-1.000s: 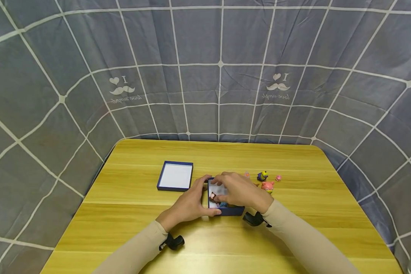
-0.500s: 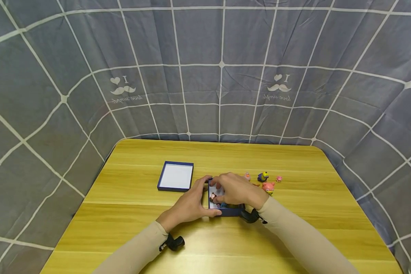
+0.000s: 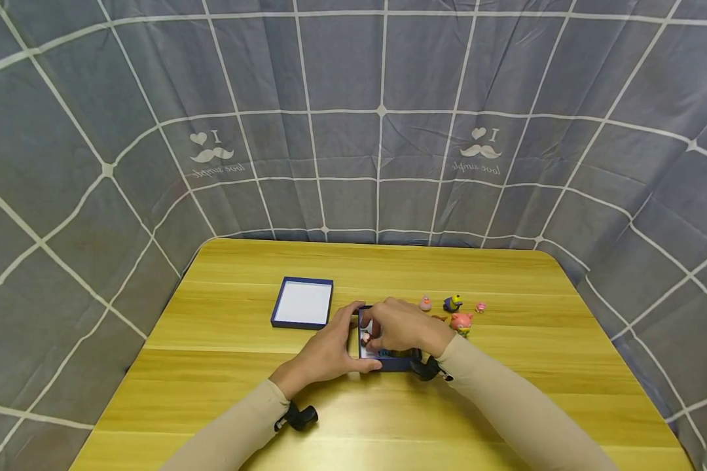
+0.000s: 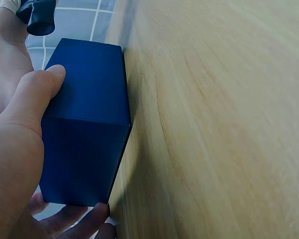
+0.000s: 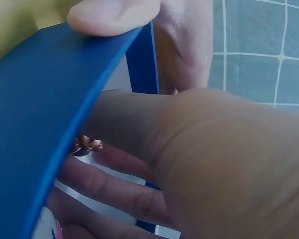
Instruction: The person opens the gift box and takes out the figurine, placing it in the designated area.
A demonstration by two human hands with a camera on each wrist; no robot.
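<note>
An open blue box (image 3: 399, 366) with a white inside stands on the table. My left hand (image 3: 330, 347) grips its left side, with the thumb on the near wall (image 4: 84, 79) and the fingers around the far side. Reaching into the box from the right, my right hand (image 3: 403, 324) has its thumb and fingers bent close together around a small brown-and-white toy figurine (image 3: 365, 338). Only a brown bit of that figurine (image 5: 87, 145) shows in the right wrist view. Other toys, one of them bluish, lie in the box, mostly hidden by the right hand.
A shallow blue lid (image 3: 302, 303), white inside, lies left of the box. Right of it stand a pale pink figure (image 3: 425, 303), a yellow-and-blue figure (image 3: 452, 303), a tiny pink figure (image 3: 480, 307) and a larger pink one (image 3: 461, 321). A gridded curtain (image 3: 342, 144) hangs behind the table.
My right hand has shifted slightly left and lower in the box, its thumb and fingers closing in around the brown-and-white figurine. The left hand and box have stayed in place.
</note>
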